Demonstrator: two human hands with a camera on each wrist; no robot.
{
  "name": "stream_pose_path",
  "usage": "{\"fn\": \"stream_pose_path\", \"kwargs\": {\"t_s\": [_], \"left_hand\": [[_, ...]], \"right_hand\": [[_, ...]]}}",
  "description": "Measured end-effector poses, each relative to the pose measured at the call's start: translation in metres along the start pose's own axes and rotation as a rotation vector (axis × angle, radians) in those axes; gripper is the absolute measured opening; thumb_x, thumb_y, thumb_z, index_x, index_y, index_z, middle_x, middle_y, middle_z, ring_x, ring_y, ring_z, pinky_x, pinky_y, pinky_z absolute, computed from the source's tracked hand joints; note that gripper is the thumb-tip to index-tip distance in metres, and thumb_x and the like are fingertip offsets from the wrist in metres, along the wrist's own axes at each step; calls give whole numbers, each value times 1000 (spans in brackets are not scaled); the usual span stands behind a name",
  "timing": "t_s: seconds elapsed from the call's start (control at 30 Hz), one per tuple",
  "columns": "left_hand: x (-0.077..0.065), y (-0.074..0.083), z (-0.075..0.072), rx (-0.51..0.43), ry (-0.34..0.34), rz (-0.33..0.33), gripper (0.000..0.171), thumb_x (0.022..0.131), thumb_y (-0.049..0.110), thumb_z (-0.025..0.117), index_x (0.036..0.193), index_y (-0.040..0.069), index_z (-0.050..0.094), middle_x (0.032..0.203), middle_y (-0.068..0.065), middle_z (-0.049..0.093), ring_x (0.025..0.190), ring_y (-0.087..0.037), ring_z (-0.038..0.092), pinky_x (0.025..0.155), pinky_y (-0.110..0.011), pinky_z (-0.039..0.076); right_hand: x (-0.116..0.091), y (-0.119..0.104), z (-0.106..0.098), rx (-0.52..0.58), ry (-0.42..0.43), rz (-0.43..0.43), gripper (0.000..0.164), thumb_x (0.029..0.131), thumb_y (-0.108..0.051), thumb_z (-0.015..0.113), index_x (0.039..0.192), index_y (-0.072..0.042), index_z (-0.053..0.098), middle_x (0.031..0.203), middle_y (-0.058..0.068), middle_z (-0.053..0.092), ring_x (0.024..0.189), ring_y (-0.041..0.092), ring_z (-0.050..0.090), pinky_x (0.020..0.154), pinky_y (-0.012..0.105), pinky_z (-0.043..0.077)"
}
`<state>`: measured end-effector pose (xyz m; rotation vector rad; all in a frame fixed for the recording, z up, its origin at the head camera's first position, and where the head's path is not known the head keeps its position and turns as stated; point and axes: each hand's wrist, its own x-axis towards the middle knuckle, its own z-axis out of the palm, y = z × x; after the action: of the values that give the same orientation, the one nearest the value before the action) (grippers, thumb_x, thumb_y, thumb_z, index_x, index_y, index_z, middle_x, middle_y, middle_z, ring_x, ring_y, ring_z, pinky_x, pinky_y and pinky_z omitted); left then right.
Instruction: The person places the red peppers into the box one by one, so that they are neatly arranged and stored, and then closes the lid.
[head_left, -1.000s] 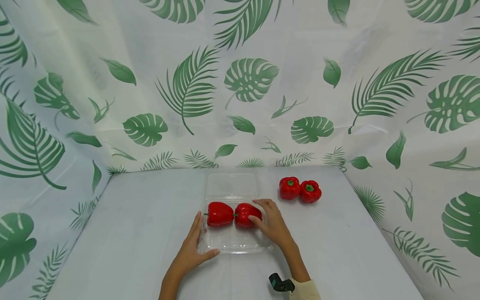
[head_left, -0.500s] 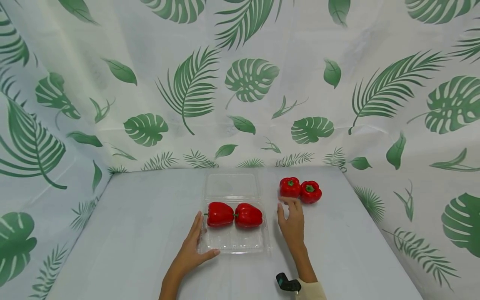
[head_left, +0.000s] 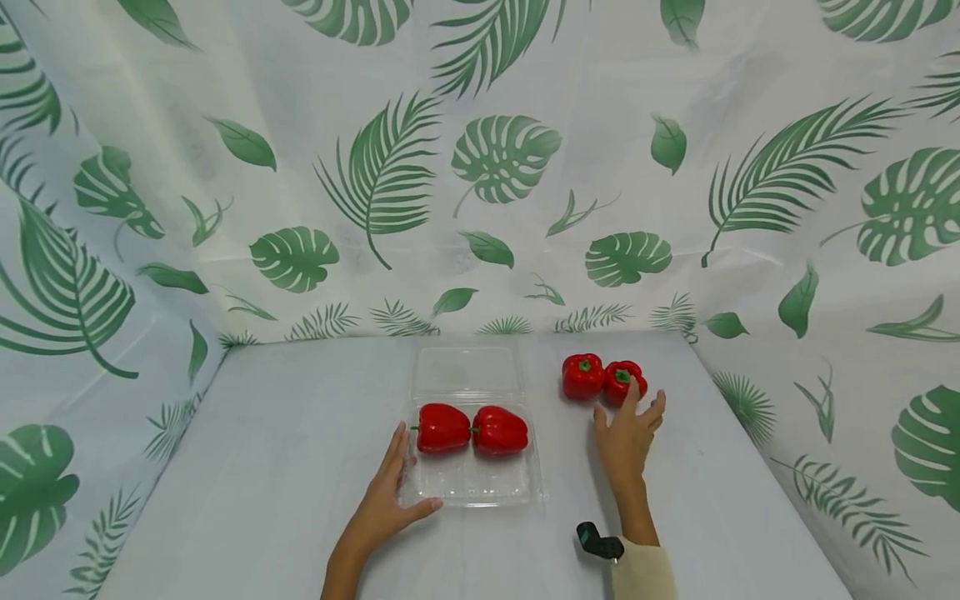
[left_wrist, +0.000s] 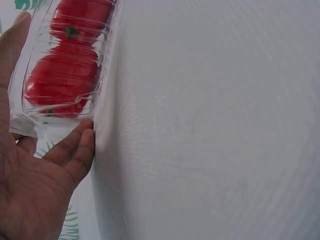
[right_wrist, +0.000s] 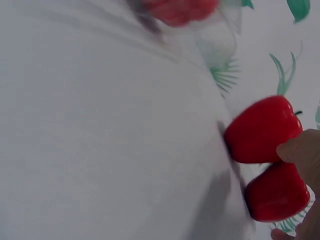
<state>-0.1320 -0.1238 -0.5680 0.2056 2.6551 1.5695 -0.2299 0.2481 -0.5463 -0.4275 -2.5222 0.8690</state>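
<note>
Red pepper (head_left: 617, 392) right of center, kinda blocked by the wide-spread right hand (head_left: 628, 435), other pepper (head_left: 582, 378) alongside; mid-frame, left hand (head_left: 384, 502) splayed along a clear box (head_left: 453, 486) with two peppers (head_left: 442, 429).

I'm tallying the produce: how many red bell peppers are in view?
4: a left pepper and a right pepper in the clear clamshell; on the table, an inner pepper and an outer pepper partly behind the right hand. None seems fully hidden.

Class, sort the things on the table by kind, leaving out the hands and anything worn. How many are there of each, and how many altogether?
Red bell peppers: 4
Clear plastic clamshell container: 1
Total: 5
</note>
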Motion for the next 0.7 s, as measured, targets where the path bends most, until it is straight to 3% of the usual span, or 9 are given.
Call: {"fn": "stream_pose_path", "kwargs": {"t_s": [0.27, 0.5, 0.7], "left_hand": [[1, 1, -1, -3, 4, -7, 115, 71, 45, 84, 158, 23, 13, 165, 12, 5, 141, -30, 41, 112, -48, 36], [2, -1, 0, 2, -2, -14, 115, 71, 46, 84, 158, 23, 12, 165, 13, 4, 141, -29, 41, 112, -48, 36], [2, -1, -1, 10, 1, -21, 115, 71, 47, 84, 158, 23, 12, 165, 13, 4, 142, -29, 40, 112, -48, 36]], "right_hand": [[25, 10, 1, 101, -91, 63, 96, 85, -14, 73, 156, -5, 9, 158, 28, 9, 146, 46, 17, 108, 65, 33], [29, 18, 9, 212, -55, 50, 92, 85, -7, 73, 155, -4, 13, 154, 24, 23, 146, 37, 22, 115, 57, 31], [29, 22, 16, 226, -12, 16, 83, 89, -10, 71, 153, -4, 18, 152, 22, 28, 145, 36, 25, 117, 55, 30]]}}
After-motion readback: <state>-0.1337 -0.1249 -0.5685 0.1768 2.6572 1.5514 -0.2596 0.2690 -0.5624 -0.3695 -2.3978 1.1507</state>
